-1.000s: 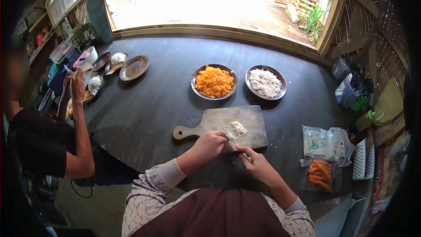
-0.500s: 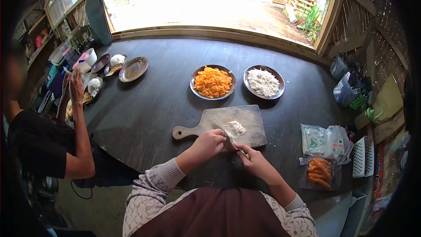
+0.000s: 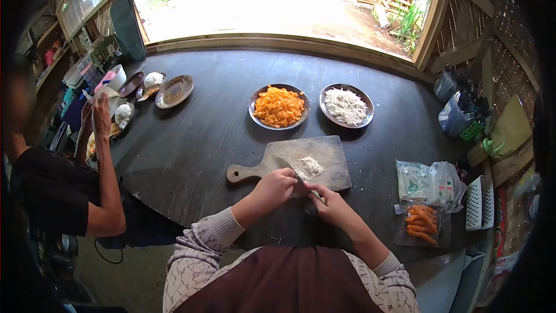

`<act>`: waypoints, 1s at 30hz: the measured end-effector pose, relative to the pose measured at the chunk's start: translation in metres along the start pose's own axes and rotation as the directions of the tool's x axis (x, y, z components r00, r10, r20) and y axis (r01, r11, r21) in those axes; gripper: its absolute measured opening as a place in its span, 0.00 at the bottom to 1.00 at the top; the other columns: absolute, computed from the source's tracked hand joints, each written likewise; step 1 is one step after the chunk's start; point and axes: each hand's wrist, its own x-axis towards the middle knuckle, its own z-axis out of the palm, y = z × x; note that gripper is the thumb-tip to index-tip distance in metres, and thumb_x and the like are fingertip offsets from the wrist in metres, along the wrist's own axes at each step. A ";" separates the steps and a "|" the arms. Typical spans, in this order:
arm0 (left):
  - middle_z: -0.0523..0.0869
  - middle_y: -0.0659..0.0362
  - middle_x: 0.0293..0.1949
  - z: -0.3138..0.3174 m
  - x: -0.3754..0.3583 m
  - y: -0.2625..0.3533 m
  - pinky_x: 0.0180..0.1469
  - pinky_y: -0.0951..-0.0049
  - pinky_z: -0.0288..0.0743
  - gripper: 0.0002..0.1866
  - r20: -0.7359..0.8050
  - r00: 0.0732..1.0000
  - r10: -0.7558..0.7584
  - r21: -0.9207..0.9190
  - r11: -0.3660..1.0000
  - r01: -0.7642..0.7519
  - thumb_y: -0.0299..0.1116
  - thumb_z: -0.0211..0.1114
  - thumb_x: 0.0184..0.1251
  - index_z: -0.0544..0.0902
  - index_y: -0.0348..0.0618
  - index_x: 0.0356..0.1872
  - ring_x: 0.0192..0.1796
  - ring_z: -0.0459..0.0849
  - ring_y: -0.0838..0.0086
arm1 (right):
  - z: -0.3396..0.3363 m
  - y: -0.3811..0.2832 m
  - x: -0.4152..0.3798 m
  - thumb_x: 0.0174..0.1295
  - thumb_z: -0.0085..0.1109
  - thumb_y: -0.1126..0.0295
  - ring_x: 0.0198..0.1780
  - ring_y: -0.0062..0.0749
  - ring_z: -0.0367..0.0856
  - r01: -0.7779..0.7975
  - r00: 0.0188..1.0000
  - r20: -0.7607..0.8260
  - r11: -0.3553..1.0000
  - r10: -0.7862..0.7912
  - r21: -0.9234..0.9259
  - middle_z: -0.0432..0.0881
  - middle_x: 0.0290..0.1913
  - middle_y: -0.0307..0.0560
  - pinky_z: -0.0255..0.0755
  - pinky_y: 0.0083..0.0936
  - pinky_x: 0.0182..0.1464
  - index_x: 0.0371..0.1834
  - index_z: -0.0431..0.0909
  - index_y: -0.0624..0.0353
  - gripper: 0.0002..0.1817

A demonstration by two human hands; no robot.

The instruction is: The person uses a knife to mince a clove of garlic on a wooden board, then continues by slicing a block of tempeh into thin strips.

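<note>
A knife (image 3: 299, 181) slants across the near edge of a wooden cutting board (image 3: 272, 156), blade pointing up and left. My right hand (image 3: 330, 206) is closed round its handle end. My left hand (image 3: 275, 190) is closed with its fingertips pinched against the blade, covering part of it. Just beyond the blade lies a small heap of thin white shreds (image 3: 311, 166). Behind the board stand a plate of chopped orange pieces (image 3: 279, 106) and a plate of white shreds (image 3: 346, 106).
On the right are plastic packets (image 3: 428, 185), a bag of orange sticks (image 3: 421, 225) and a white perforated basket (image 3: 479, 204). A co-worker's arm (image 3: 107, 179) reaches over the table's left side, near several plates and an oval brown plate (image 3: 175, 91).
Both hands stay at the knife, with only a slight shift of fingers and blade. The whole view has moved a little; the co-worker's hands remain raised at the left.
</note>
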 end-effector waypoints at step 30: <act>0.83 0.53 0.35 0.002 -0.002 0.000 0.46 0.64 0.77 0.07 -0.095 0.995 -0.003 -0.092 0.996 -0.005 0.26 0.59 0.55 0.85 0.36 0.32 0.41 0.82 0.60 | -0.002 0.004 -0.012 0.69 0.50 0.68 0.16 0.12 0.57 0.121 0.992 -0.025 0.991 -0.120 0.053 0.63 0.15 0.29 0.54 0.17 0.20 0.65 0.71 0.46 0.20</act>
